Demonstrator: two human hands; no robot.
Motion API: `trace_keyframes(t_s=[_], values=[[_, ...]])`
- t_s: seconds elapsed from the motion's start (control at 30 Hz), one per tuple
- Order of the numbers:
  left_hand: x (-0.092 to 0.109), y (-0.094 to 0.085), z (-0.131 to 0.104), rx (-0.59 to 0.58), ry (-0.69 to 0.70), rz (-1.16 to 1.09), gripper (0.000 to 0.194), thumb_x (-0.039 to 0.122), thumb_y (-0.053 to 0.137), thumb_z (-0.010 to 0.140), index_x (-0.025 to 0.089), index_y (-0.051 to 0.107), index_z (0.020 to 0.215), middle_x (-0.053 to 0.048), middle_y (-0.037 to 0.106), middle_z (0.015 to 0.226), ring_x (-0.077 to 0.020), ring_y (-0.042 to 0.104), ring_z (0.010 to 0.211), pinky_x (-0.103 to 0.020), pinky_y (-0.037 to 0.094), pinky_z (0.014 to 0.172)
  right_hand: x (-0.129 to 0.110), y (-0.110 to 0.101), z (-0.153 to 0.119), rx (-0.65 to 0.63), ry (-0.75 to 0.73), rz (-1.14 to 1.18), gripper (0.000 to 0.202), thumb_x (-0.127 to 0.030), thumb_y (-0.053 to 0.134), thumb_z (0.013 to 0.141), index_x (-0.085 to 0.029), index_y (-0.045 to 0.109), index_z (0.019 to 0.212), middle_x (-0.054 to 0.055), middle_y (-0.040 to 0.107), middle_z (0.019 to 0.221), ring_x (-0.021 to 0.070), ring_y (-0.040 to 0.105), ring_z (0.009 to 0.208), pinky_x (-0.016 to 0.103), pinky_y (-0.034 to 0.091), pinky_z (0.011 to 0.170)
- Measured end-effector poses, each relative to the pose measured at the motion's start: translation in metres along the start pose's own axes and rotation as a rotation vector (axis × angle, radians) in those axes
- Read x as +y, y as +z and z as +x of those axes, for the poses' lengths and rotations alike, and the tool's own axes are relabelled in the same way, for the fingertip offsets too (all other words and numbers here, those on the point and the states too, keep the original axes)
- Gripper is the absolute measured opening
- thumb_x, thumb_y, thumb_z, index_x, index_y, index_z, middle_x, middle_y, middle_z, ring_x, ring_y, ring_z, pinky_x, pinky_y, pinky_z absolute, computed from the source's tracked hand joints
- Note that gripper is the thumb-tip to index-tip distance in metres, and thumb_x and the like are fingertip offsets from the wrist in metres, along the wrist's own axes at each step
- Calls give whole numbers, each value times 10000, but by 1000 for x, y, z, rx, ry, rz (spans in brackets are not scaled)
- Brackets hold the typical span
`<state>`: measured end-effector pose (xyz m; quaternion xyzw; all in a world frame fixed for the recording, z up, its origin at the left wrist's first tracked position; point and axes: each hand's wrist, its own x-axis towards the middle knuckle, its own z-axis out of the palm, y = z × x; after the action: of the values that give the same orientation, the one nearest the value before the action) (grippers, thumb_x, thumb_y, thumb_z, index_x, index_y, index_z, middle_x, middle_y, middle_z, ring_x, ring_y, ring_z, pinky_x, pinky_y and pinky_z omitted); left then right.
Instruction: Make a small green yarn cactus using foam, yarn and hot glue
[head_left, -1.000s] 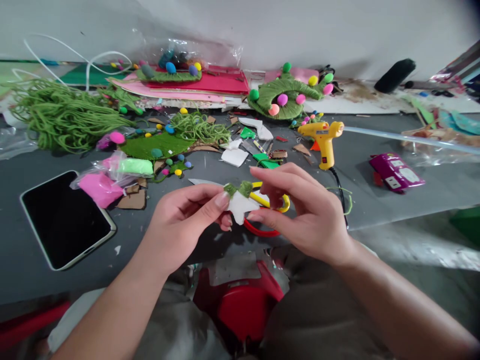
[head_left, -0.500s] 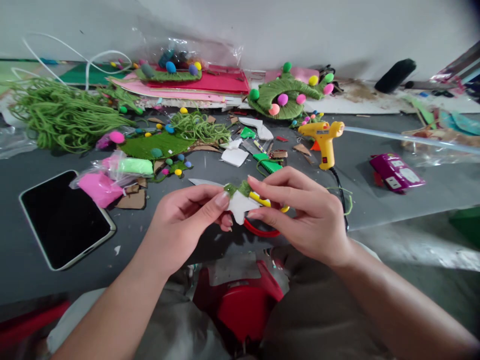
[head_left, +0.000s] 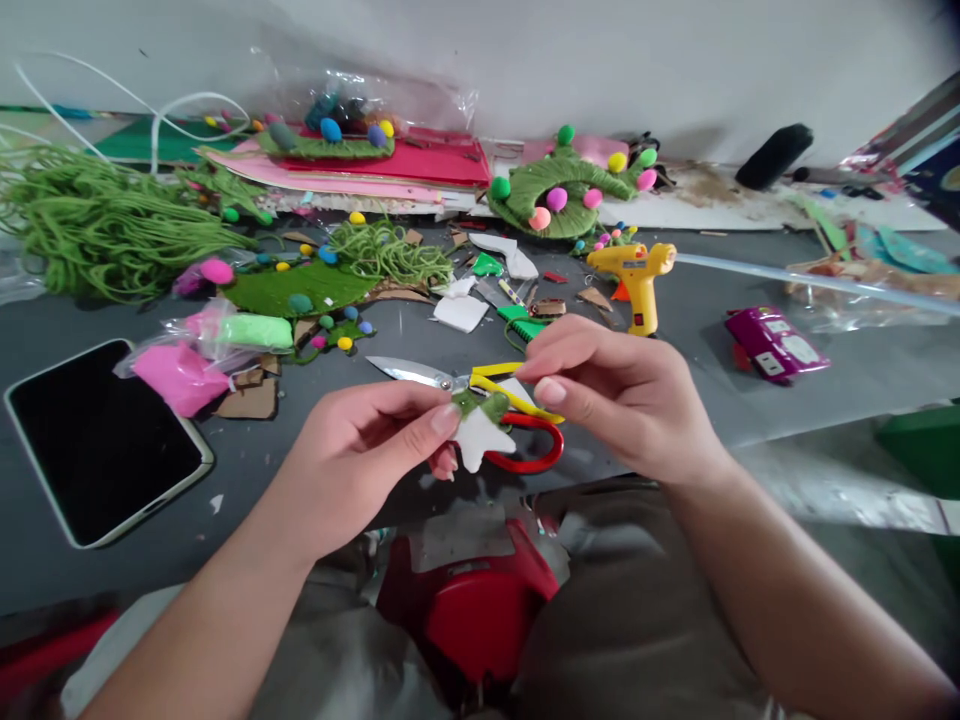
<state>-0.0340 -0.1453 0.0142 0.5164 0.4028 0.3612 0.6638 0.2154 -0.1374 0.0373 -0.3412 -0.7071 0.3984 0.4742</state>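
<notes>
Between its thumb and fingers, my left hand (head_left: 382,450) pinches a small white star-like piece (head_left: 480,438) with green yarn round its upper points. My right hand (head_left: 626,400) is just to the right, apart from the piece. Its thumb and fingers are drawn together in front of the scissors' yellow part; whatever they hold, if anything, is too small to make out. Scissors (head_left: 525,465) with a red and yellow handle lie beneath the piece, blade pointing left.
A yellow glue gun (head_left: 641,285) stands beyond my right hand, with a purple packet (head_left: 780,345) farther right. A tablet (head_left: 101,440) lies left. Green yarn (head_left: 112,225), a green wrapped shape (head_left: 555,195) with coloured balls and scraps (head_left: 459,312) lie behind.
My right hand has let go of the white and green piece and moved slightly right. The piece stays in my left hand, and more of the scissors shows. The view has shifted slightly.
</notes>
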Motion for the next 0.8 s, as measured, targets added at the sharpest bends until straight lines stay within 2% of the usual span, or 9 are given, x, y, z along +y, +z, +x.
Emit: trace_keyframes(t_s=[0.1, 0.2, 0.57, 0.8], values=[[3, 2, 0, -39, -11, 49, 98, 296, 739, 941, 223, 804, 934, 8, 734, 745, -86, 662, 662, -151, 556, 650, 0, 4, 1, -70, 3, 19, 67, -205, 747, 926, -171, 772, 978, 56, 722, 938, 137, 650, 824, 271, 527, 684], [5, 3, 1, -44, -5, 53, 86, 287, 742, 939, 228, 803, 929, 15, 733, 734, -81, 662, 654, -141, 555, 643, 0, 5, 1, -101, -2, 3, 70, -197, 752, 919, -166, 770, 980, 63, 731, 946, 142, 658, 832, 276, 531, 688], [0, 3, 0, -97, -22, -61, 90, 271, 728, 950, 231, 801, 914, 8, 739, 763, -80, 676, 661, -143, 569, 647, 3, 10, 2, -109, 45, 160, 94, -184, 783, 891, -148, 783, 978, 64, 723, 918, 115, 662, 787, 230, 564, 652], [-1, 2, 1, -87, -19, -85, 88, 259, 734, 942, 221, 807, 911, -5, 752, 774, -87, 678, 657, -150, 575, 645, 4, 11, 3, -108, 76, 219, 85, -178, 790, 882, -155, 790, 964, 46, 724, 899, 98, 653, 739, 217, 547, 626]])
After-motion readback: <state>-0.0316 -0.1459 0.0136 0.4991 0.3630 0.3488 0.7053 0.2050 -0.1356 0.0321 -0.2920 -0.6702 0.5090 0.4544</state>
